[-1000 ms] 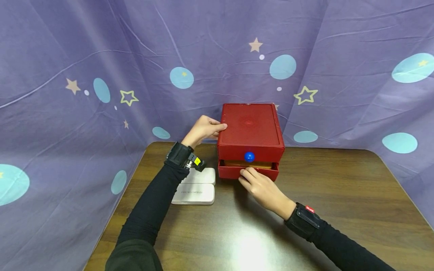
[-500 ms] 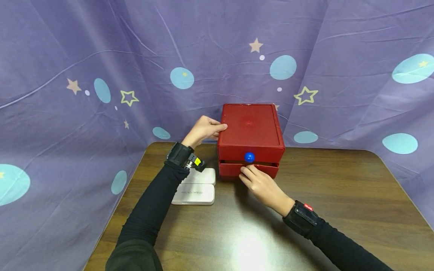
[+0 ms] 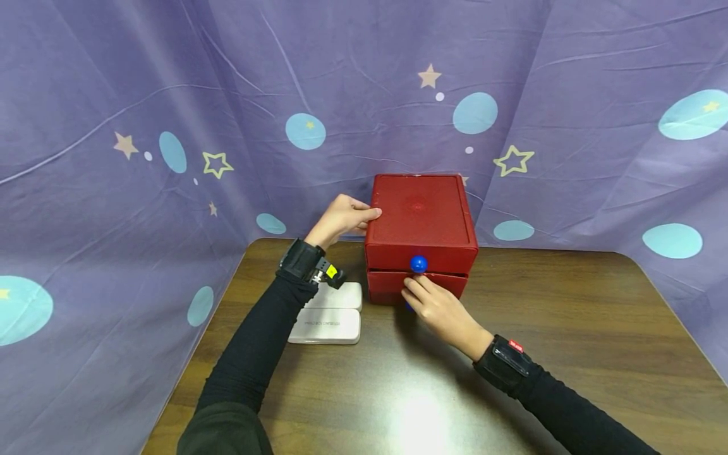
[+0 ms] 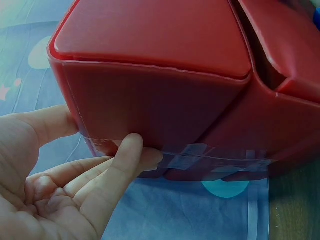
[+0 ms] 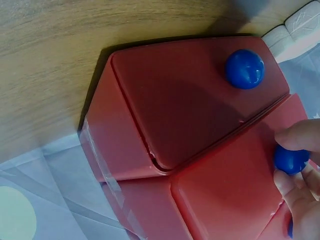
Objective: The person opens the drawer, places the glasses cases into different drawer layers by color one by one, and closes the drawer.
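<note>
A red drawer box (image 3: 421, 212) with blue ball knobs stands at the back of the table. My right hand (image 3: 440, 309) is at its front and pinches the middle drawer's blue knob (image 5: 291, 159) between thumb and fingers. That drawer (image 5: 235, 177) sticks out slightly, leaving a thin gap below the top drawer's knob (image 3: 418, 264). The bottom drawer's knob (image 5: 245, 69) shows in the right wrist view. At the box's left side, my left hand (image 3: 341, 218) rests its thumb on the top edge, with fairly straight fingers (image 4: 130, 150) against the side wall.
Two flat white cases (image 3: 325, 325) lie side by side left of the box, the nearer one with faint lettering. Behind the wooden table (image 3: 540, 316) hangs a purple curtain (image 3: 364, 76) with stars and dots, close to the box.
The middle drawer has slid inward and its gap has narrowed, hiding its interior. My right hand moved slightly with it, toward the box. The left hand stays where it was.
</note>
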The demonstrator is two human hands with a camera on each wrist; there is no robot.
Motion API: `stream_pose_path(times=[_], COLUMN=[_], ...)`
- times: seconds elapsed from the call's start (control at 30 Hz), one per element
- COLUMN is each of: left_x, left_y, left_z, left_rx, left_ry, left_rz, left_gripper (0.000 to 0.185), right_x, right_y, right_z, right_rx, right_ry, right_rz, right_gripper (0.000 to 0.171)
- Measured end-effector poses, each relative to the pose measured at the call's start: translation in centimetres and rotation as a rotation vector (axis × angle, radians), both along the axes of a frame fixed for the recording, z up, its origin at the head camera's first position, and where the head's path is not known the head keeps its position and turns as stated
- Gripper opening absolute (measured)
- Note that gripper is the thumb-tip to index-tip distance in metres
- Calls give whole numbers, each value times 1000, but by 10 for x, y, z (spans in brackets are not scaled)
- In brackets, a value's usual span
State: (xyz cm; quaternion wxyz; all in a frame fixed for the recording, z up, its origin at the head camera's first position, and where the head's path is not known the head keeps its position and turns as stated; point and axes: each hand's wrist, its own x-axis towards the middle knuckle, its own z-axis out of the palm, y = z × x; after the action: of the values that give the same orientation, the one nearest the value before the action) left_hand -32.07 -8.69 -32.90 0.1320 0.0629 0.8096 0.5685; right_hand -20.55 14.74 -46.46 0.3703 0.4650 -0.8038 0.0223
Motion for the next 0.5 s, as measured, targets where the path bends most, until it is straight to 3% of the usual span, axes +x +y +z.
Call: stream_pose_path(times=[0.13, 0.5], left_x=[1, -1], left_y=[-1, 1], left_z=[1, -2], left_rx=[5, 7], left_ry=[12, -3], left_rz=[-2, 5], left_gripper=[34, 37], right_x=[-3, -10], right_y=[0, 0], right_z=[-2, -7], right_rx=[-12, -19], right_ry=[19, 44], right_rz=[-2, -4], right_gripper=[56, 58])
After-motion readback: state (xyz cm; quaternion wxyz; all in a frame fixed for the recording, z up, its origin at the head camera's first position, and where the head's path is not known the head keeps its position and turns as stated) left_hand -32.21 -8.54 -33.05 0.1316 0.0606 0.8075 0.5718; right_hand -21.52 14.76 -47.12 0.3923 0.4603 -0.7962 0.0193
